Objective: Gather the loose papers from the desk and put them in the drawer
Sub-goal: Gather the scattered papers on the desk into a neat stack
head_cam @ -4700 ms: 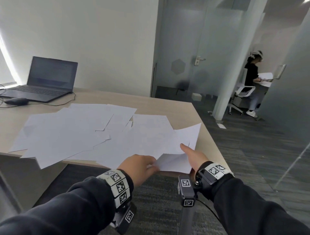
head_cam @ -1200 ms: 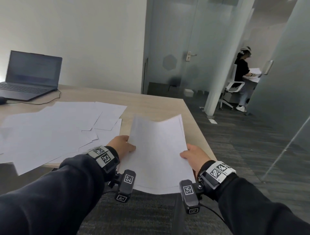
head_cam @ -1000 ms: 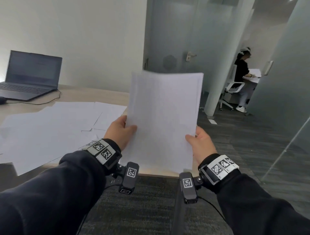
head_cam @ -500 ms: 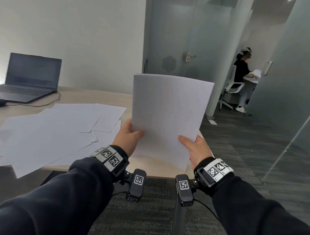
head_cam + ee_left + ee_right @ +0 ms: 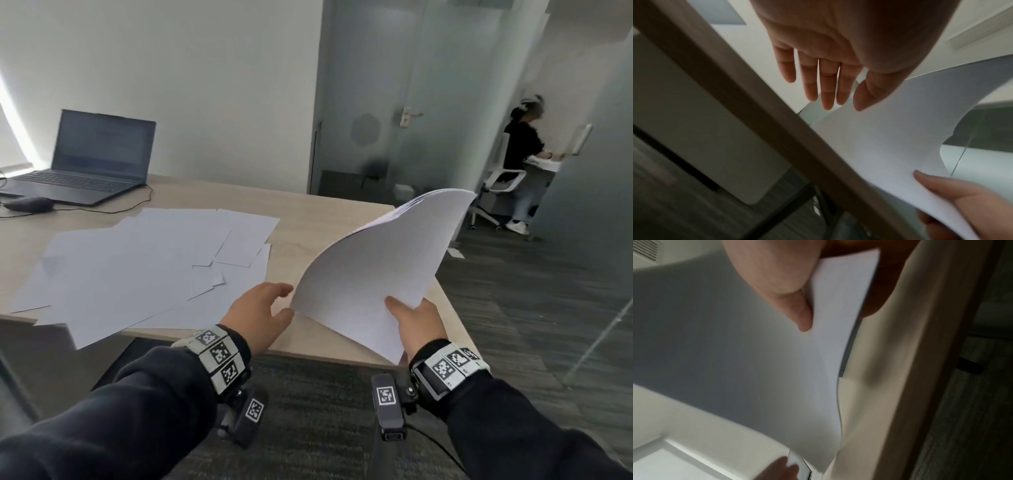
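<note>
My right hand pinches a gathered stack of white papers at its near corner, thumb on top; the stack curves up and away over the desk's right corner. The right wrist view shows the thumb pressed on the stack of papers. My left hand hovers just left of the stack with straight fingers and holds nothing; in the left wrist view the fingers are spread beside the stack of papers. Several loose papers still lie scattered on the wooden desk. No drawer is in view.
An open laptop and a dark mouse with a cable sit at the desk's far left. Beyond the desk are a glass door and a person on a white chair. Grey carpet lies to the right.
The stack, held upright in both hands before, has tipped down to the right. My left hand has let go of it and now hovers open beside it.
</note>
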